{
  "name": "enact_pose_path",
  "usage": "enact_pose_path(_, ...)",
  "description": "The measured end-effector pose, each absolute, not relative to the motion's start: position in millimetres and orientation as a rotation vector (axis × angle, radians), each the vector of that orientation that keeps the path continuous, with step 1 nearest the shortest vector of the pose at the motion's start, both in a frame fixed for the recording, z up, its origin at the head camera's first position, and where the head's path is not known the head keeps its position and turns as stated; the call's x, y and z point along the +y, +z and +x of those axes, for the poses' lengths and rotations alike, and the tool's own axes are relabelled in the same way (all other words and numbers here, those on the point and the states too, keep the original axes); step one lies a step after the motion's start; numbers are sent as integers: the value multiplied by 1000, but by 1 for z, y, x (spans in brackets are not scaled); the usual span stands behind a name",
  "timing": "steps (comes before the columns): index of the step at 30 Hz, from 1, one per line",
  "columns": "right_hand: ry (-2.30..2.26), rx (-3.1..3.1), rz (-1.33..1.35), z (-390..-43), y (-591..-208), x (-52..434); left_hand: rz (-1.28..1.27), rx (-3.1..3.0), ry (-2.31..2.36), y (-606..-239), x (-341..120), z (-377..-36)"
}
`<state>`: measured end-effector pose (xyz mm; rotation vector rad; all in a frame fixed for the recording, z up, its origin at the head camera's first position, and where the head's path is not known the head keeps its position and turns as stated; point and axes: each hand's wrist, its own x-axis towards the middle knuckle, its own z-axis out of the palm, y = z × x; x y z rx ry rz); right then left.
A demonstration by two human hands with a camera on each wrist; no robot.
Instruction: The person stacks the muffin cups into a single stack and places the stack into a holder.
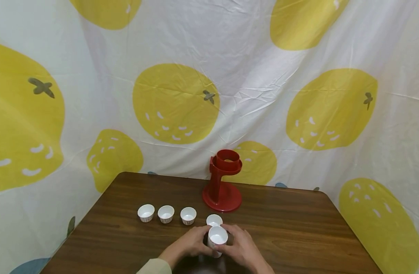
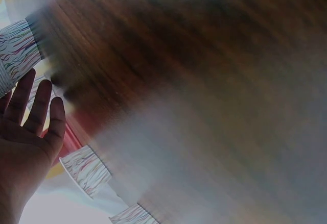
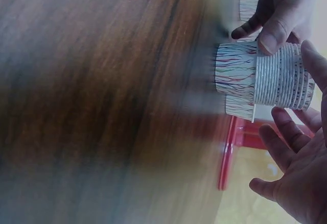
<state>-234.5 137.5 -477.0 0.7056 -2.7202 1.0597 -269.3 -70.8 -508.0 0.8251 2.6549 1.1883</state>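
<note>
4 paper cups (image 1: 166, 214) stand in a row on the desk (image 1: 298, 228), so judging by that, dealing is underway. The left hand (image 1: 187, 245) pinches the nested cup stack (image 1: 217, 239); the right hand (image 1: 242, 249) lies open beside it, many cups left.

Both hands low and close, meeting just in front of the body. Left hand (image 1: 192, 243) comes in from the left, light sleeve at the forearm; in the right wrist view its thumb and a curled finger pinch inward. Left wrist view, blurred, shows its other fingers (image 2: 38, 106) straight and together. Right hand (image 1: 242, 249) lies opposite, palm toward the left; fingers (image 3: 281, 132) spread and relaxed, seemingly gripping nothing.
</note>
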Motion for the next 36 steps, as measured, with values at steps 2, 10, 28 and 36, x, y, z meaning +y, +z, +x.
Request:
enact_pose_path(2, 1069, -2728, 701, -235, -479, 138, 831, 2656, 1191, -507, -71, -269)
enact_pose_path(10, 1147, -2727, 688, -237, -488, 139, 860, 2676, 1182, -505, -71, -270)
enact_pose_path(28, 1284, -2749, 641, -238, -496, 136, 990, 2670, 1099, -489, -97, -268)
enact_pose_path(36, 1322, -2733, 600, -236, -501, 136, 1008, 2704, 1102, -475, -118, -271)
